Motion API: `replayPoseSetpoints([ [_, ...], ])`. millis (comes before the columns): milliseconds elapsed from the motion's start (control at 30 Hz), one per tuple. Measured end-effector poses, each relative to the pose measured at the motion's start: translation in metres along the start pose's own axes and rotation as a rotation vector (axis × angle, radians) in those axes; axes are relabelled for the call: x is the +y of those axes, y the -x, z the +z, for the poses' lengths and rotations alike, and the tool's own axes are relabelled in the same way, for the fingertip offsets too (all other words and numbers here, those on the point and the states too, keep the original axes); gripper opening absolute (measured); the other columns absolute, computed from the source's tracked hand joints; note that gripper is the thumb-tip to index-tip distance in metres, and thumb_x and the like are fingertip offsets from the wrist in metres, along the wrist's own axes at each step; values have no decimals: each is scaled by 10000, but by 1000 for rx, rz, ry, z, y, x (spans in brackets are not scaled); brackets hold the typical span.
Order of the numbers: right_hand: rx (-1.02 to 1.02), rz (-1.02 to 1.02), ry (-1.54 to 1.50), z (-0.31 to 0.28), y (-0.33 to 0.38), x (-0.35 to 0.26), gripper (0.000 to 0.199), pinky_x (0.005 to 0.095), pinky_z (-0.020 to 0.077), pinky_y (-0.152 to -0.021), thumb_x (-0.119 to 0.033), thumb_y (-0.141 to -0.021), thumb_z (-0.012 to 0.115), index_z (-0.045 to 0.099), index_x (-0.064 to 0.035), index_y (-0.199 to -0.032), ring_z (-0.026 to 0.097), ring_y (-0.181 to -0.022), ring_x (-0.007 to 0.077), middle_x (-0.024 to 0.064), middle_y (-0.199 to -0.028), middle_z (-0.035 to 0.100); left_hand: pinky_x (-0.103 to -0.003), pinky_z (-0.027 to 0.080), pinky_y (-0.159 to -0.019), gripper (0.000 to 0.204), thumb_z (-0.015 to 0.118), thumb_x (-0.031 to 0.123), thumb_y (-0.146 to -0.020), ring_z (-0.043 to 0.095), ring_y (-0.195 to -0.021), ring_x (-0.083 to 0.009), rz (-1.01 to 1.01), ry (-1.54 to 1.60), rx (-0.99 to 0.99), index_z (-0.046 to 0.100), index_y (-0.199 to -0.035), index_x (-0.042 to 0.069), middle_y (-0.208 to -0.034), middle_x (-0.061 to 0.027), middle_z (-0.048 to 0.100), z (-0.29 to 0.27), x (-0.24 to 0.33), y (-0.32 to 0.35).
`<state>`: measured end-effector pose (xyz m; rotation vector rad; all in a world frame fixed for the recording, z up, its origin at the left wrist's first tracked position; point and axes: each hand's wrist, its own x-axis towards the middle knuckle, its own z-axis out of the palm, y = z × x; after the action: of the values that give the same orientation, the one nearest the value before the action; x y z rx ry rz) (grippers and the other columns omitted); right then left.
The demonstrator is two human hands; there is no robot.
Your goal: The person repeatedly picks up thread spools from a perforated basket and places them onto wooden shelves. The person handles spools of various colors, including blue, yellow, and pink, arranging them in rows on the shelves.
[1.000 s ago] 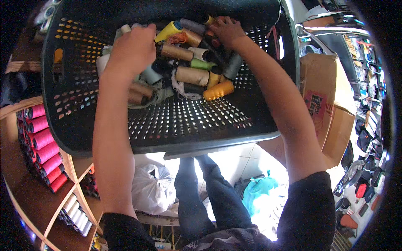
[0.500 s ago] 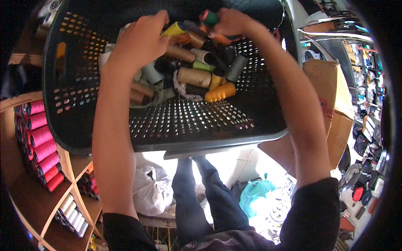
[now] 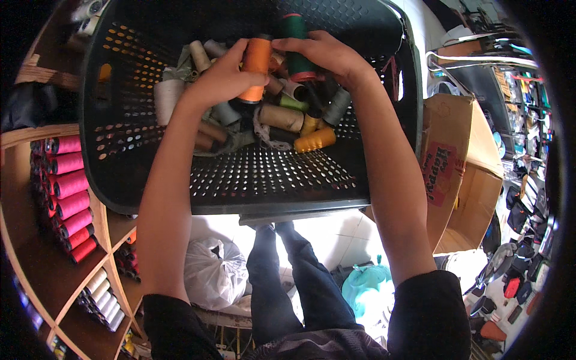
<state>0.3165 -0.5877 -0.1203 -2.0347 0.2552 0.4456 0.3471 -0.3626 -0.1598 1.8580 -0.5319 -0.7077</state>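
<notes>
A black perforated plastic basket (image 3: pixel 270 180) sits in front of me with several thread spools piled at its far side. My left hand (image 3: pixel 219 81) grips an orange thread spool (image 3: pixel 256 66), lifted above the pile. My right hand (image 3: pixel 327 54) holds a dark green spool (image 3: pixel 294 36) with a red base, right beside the orange one. Below the hands lie a tan spool (image 3: pixel 281 117), a yellow-orange spool (image 3: pixel 315 141), a grey spool (image 3: pixel 337 107) and a white spool (image 3: pixel 165 99).
Wooden shelves on the left hold pink and red spools (image 3: pixel 69 201) and white spools (image 3: pixel 102 291). An open cardboard box (image 3: pixel 462 180) stands at the right. A white plastic bag (image 3: pixel 216 273) and a teal bag (image 3: pixel 366 288) lie on the floor by my legs.
Both hands have come up out of the pile. The left now holds an orange spool and the right a dark green one, close together.
</notes>
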Motion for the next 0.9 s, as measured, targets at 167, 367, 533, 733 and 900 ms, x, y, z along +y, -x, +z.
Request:
replayPoseSetpoints([
  [167, 116, 23, 44, 5, -2, -4, 702, 298, 548, -716, -567, -823, 762, 626, -14, -1233, 714, -845, 173, 95, -942, 732, -379, 483, -1003, 751, 726, 279, -839, 612, -1166, -248, -17, -22, 156, 401, -1479, 57, -1302, -143, 606, 2, -1, 3],
  [367, 320, -109, 23, 4, 5, -24, 686, 336, 511, -840, -586, -843, 719, 628, -45, -1254, 670, -931, 190, 148, -1082, 701, -364, 491, -978, 667, 715, 251, -825, 627, -1102, -235, 48, 29, 365, 453, -1404, 50, -1257, -130, 628, -9, 20, 14],
  [533, 223, -78, -432, 3, 58, -62, 623, 443, 524, -916, -548, -939, 556, 580, -35, -1291, 574, -1175, 285, 172, -1202, 596, -362, 510, -956, 559, 673, 207, -818, 653, -1050, -208, 93, 265, 553, 537, -1333, 39, -1159, -107, 681, -24, 48, 60],
  [733, 131, -103, -658, 47, 151, -93, 566, 409, 598, -858, -373, -964, 575, 456, -62, -1421, 641, -1076, 252, 142, -1201, 599, -340, 536, -807, 701, 819, 317, -847, 651, -945, -190, 7, 721, 640, 445, -1354, 9, -1102, -110, 621, -14, 124, 206],
  [900, -97, -175, -560, 118, 227, -134, 589, 393, 589, -887, -326, -968, 622, 427, -12, -1427, 665, -1038, 242, 153, -1194, 614, -316, 547, -806, 640, 796, 272, -904, 670, -946, -168, -49, 799, 902, 434, -1375, 32, -1138, -96, 627, 8, 164, 357],
])
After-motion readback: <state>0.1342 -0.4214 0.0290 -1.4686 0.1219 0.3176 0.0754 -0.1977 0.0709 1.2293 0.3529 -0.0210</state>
